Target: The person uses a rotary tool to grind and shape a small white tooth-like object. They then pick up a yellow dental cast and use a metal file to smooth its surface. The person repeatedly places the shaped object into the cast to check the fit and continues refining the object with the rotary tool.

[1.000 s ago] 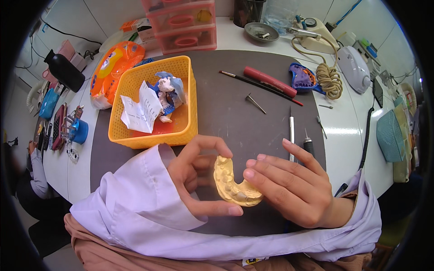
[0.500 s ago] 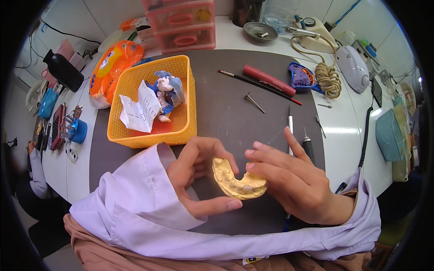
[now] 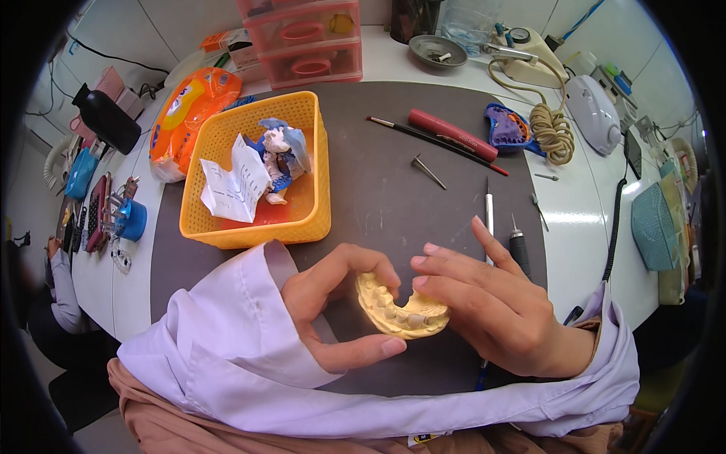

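Note:
A yellow plaster dental cast [image 3: 393,319], horseshoe-shaped with a row of moulded teeth, is held between my hands above the grey mat. One tooth on its near right side looks greyish-beige and differs from the rest. My left hand [image 3: 336,303] grips its left side, thumb along the near edge and index finger curled over the far end. On the other side, my right hand [image 3: 495,306] holds the cast's right end, its fingers extended and the little finger raised; the thumb there is hidden. Behind this hand lie a slim silver-handled tool [image 3: 489,216] and a black-handled pointed tool [image 3: 518,246].
A yellow basket [image 3: 324,181] with folded paper and impression scraps stands left on the grey mat [image 3: 378,212]. Beyond lie a brush [image 3: 431,144], a red tube [image 3: 450,135], a nail-like metal piece [image 3: 429,172] and a blue impression tray [image 3: 507,129]. Pink drawers [image 3: 302,45] stand behind.
The cast has tilted slightly and sits a little lower in the picture. My left index finger has shifted a little on it; the grip otherwise looks the same.

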`<state>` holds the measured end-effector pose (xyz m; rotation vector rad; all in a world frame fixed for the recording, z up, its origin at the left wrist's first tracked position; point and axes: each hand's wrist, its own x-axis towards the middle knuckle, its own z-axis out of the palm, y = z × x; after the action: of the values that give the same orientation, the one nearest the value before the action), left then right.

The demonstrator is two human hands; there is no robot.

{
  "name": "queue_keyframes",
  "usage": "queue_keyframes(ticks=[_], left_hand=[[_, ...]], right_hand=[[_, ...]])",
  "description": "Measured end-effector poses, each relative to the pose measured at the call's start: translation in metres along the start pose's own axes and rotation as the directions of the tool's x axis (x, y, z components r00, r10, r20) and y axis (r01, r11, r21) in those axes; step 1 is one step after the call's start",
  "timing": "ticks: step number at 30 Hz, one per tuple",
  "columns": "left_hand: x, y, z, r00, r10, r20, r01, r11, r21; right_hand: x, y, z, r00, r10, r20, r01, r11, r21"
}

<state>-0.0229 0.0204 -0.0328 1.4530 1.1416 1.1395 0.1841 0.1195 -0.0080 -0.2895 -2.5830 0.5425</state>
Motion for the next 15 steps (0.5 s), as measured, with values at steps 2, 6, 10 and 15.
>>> queue_keyframes(ticks=[2, 6, 10, 15], left_hand=[[0.0001, -0.0002, 0.0002, 1.0, -0.001, 0.0, 0.001, 1.0, -0.006], [0.0, -0.002, -0.0001, 1.0, -0.018, 0.006, 0.018, 1.0, -0.016], [-0.001, -0.001, -0.001, 1.0, -0.029, 0.006, 0.029, 0.999, -0.024], [-0.0008, -0.0004, -0.0015, 0.999, -0.037, 0.011, 0.037, 0.999, -0.009]], right_hand=[[-0.0008, 0.0008, 0.0001, 1.0, -0.005, 0.001, 0.005, 1.0, 0.018], [-0.0015, 0.0006, -0.0009, 1.0, -0.003, 0.015, 0.002, 0.999, 0.034], [-0.0005, 0.0011, 0.0, 1.0, -0.012, 0.013, 0.012, 0.999, 0.044], [-0.0006, 0.0016, 0.0005, 1.0, -0.01, 0.011, 0.009, 0.998, 0.054]])
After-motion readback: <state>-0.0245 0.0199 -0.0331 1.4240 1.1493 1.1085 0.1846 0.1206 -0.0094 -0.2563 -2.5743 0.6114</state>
